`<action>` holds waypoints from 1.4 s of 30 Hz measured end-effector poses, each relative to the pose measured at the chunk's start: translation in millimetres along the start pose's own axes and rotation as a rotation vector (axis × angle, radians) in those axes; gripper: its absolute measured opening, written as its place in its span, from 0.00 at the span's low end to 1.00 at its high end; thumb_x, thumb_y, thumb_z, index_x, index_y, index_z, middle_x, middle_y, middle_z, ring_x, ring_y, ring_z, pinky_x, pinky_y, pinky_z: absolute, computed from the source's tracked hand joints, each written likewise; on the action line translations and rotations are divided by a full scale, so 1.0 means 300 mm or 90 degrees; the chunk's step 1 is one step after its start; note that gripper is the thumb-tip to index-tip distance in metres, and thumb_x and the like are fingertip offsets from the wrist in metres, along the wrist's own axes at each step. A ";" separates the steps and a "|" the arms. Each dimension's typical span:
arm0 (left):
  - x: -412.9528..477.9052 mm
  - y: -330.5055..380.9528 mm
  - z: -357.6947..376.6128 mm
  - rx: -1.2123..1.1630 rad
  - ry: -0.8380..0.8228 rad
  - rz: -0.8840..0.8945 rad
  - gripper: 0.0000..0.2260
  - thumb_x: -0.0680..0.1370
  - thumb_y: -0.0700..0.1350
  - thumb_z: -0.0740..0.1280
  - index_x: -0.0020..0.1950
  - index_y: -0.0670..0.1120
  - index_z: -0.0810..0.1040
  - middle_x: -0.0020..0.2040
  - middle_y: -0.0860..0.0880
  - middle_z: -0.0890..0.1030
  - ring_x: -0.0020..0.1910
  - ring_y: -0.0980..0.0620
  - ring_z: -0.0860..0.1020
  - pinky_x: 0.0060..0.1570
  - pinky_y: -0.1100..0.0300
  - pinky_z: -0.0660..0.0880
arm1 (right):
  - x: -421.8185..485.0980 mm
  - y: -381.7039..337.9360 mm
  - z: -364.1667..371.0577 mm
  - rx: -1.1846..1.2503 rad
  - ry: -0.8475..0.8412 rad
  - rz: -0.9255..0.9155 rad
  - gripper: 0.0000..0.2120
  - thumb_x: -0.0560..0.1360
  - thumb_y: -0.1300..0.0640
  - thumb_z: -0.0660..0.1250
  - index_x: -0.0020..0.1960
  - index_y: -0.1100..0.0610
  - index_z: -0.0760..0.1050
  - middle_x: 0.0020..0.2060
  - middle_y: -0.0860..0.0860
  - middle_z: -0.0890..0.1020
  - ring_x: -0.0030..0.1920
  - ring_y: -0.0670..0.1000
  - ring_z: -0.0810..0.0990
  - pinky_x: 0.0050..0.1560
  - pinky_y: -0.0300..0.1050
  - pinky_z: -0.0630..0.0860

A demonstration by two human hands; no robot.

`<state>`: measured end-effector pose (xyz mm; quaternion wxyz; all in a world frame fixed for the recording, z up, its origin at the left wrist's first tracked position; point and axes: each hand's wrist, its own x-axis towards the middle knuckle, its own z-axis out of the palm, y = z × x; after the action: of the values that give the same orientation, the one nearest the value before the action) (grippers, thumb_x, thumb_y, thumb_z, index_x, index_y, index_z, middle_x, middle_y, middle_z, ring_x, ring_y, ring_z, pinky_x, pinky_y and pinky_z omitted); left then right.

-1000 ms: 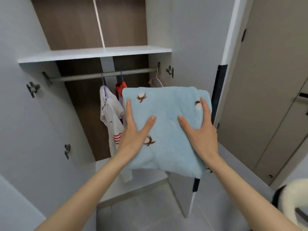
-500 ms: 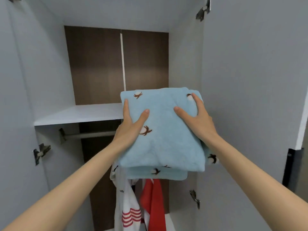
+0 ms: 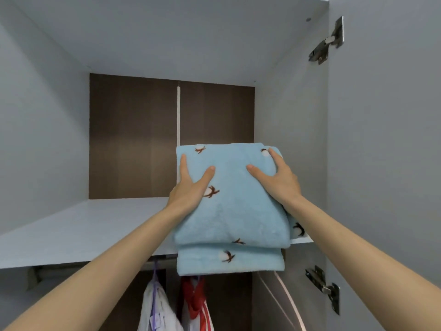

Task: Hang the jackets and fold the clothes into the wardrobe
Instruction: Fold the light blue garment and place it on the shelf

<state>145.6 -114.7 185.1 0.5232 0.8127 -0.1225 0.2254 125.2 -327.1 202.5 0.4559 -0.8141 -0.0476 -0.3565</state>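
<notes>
Closest to the camera, both bare forearms reach up and in. The left hand [image 3: 191, 187] and right hand [image 3: 280, 181] each clamp one side of the folded blue bundle [image 3: 238, 216]. Thumbs lie on top near the middle, a forefinger runs along each outer edge, and the other fingers are hidden underneath, so this looks like a firm two-handed hold. The hands sit on the far half of the bundle, so its near folded edge hangs toward the person, below the wrists.

Under it, a white garment [image 3: 155, 306] and a red garment [image 3: 195, 297] are already hanging, so this looks like the "put the folded stuff away" step.

The bundle is at the right end of the white shelf [image 3: 83, 230], with its front edge sticking out past the shelf lip. It's not clear whether the back is touching the board yet.

The next move probably needs a level push toward the brown back panel [image 3: 133, 139]. After that the fingers slide out from under without dragging the folds open.
</notes>
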 end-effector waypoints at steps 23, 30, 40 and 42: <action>0.193 -0.200 0.033 0.357 -0.519 0.157 0.49 0.70 0.66 0.68 0.71 0.67 0.28 0.73 0.51 0.25 0.75 0.52 0.33 0.75 0.51 0.47 | 0.033 0.057 0.150 -0.621 -0.370 -0.001 0.40 0.73 0.32 0.55 0.73 0.34 0.31 0.77 0.42 0.39 0.77 0.59 0.43 0.73 0.60 0.49; 0.227 -0.215 0.127 0.456 -0.469 0.190 0.45 0.78 0.57 0.64 0.70 0.62 0.23 0.70 0.44 0.21 0.74 0.40 0.60 0.72 0.51 0.60 | 0.078 0.149 0.178 -0.761 -0.338 -0.046 0.48 0.74 0.44 0.61 0.69 0.37 0.20 0.75 0.46 0.31 0.76 0.61 0.39 0.72 0.63 0.49; 0.319 -0.184 0.363 0.590 -0.320 0.126 0.39 0.79 0.61 0.58 0.74 0.59 0.29 0.76 0.46 0.31 0.74 0.35 0.56 0.71 0.45 0.58 | 0.168 0.336 0.181 -0.812 -0.227 -0.066 0.36 0.82 0.55 0.52 0.74 0.45 0.27 0.77 0.48 0.34 0.77 0.57 0.41 0.74 0.58 0.54; 0.337 -0.200 0.361 0.559 -0.311 0.128 0.38 0.79 0.61 0.58 0.74 0.60 0.31 0.77 0.48 0.33 0.74 0.37 0.58 0.69 0.45 0.63 | 0.163 0.349 0.186 -0.785 -0.225 -0.055 0.34 0.82 0.56 0.51 0.76 0.46 0.29 0.77 0.48 0.35 0.77 0.57 0.41 0.75 0.58 0.52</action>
<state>285.2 -183.7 149.5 0.0643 0.9690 -0.2127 0.1080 233.5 -356.5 140.3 -0.1253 -0.9706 0.0590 -0.1971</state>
